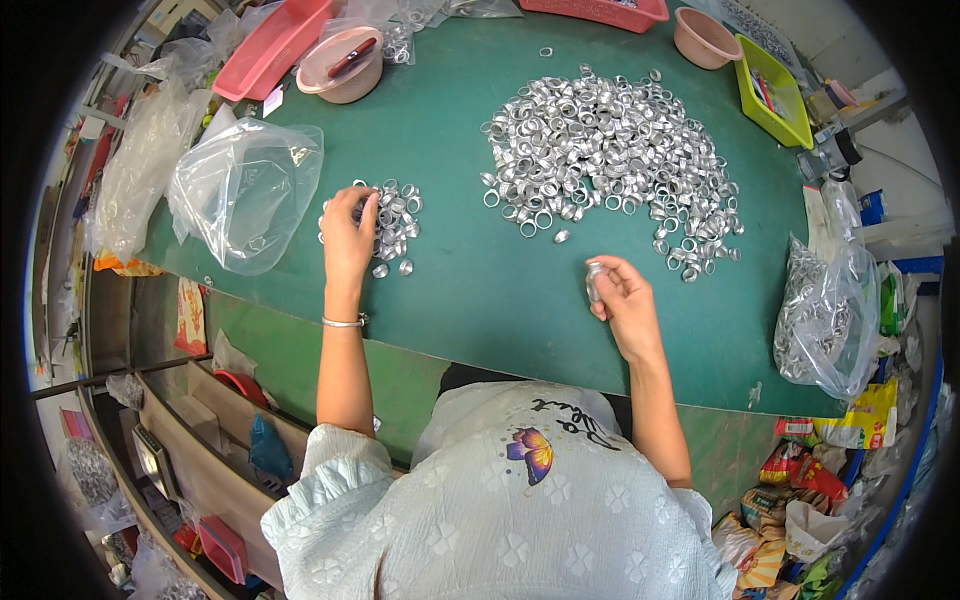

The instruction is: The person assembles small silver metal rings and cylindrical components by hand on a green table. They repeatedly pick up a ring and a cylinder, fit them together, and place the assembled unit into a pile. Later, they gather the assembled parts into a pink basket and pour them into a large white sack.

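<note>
Head view: right fingers [618,268] pinch shiny metal rings [594,281]; left fingers [347,200] curl, grip unclear.

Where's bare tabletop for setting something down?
Bare green table shows between the small ring pile and the large ring pile, and between the right hand and the bag of rings. It's crowded at the far left corner, around the pink tray and pink bowl.

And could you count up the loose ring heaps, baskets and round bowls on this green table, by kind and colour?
Loose ring heaps: 2
Pink baskets: 2, one cut off by the top edge
Yellow-green basket: 1
Pink round bowls: 2
Total: 7
</note>
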`<state>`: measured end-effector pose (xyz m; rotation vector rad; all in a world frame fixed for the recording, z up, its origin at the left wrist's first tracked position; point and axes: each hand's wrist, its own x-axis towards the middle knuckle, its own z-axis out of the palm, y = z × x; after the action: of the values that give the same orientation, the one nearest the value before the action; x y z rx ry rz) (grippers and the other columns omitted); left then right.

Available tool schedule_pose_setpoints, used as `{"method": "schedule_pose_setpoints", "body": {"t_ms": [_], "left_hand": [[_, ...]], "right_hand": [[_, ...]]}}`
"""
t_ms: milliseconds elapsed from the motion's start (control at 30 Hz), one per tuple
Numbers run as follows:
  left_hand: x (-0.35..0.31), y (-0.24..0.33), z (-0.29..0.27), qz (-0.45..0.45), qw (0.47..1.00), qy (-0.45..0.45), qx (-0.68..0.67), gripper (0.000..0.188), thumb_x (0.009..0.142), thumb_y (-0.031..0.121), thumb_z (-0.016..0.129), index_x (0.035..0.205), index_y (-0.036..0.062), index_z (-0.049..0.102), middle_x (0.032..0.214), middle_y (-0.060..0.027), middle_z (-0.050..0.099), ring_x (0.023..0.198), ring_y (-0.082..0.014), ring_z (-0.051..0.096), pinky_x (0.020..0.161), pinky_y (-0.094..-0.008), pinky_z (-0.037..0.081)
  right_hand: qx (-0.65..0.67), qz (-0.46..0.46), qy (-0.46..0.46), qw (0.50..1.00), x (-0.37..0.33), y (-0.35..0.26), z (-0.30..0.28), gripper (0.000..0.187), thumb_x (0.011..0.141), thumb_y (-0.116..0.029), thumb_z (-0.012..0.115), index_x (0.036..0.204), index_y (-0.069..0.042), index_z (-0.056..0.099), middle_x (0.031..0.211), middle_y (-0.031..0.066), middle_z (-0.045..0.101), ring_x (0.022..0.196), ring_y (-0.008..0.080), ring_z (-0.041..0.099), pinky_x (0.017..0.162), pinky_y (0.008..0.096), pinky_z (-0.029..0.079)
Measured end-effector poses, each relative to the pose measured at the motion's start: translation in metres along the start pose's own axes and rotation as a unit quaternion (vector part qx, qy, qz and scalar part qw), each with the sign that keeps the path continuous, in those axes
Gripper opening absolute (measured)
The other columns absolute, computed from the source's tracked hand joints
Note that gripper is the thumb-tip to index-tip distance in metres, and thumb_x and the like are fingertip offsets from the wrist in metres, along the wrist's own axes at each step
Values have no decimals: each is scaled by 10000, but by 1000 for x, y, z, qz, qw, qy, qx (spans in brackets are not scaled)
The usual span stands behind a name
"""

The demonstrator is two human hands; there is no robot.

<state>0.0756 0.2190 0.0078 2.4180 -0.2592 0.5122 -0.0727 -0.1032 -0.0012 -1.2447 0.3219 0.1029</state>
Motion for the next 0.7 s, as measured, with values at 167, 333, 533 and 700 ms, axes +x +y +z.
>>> {"method": "schedule_pose_setpoints", "body": {"t_ms": [167, 333, 533, 700], "left_hand": [[-2, 17, -3, 48, 997, 65, 9, 103, 795, 74, 599, 871, 9, 618, 942, -136, 603, 870, -296, 564, 773, -370, 435], [-31, 98, -7, 83, 988, 49, -117, 144, 777, -1, 594, 917, 6, 622, 905, -109, 617, 853, -232, 582, 781, -320, 447], [-103, 164, 42, -141, 778, -317, -524, 367, 845, 94, 603, 1190, 34, 492, 822, 7, 532, 732, -62, 525, 630, -209, 454], [-105, 171, 53, -236, 633, -355, -646, 340, 892, 134, 535, 1198, -4, 483, 887, -26, 552, 735, -86, 528, 599, -228, 455]], "right_hand": [[345, 102, -72, 930, -3, -5, -5, 292, 956, -257, 413, 1046, 6, 504, 770, 39, 492, 553, 91, 385, 467, 212, 306], [348, 101, -124, 924, -13, -8, 4, 296, 953, -254, 423, 1064, 11, 491, 758, 25, 460, 572, 82, 385, 459, 206, 297], [85, 53, -43, 994, -34, -9, 24, 195, 905, -107, 507, 1045, 15, 567, 786, 12, 480, 613, 49, 395, 456, 178, 266], [-191, -126, -1, 973, -39, -20, 23, 209, 864, -38, 534, 1047, 7, 624, 822, 18, 511, 664, 72, 450, 554, 192, 350]]}}
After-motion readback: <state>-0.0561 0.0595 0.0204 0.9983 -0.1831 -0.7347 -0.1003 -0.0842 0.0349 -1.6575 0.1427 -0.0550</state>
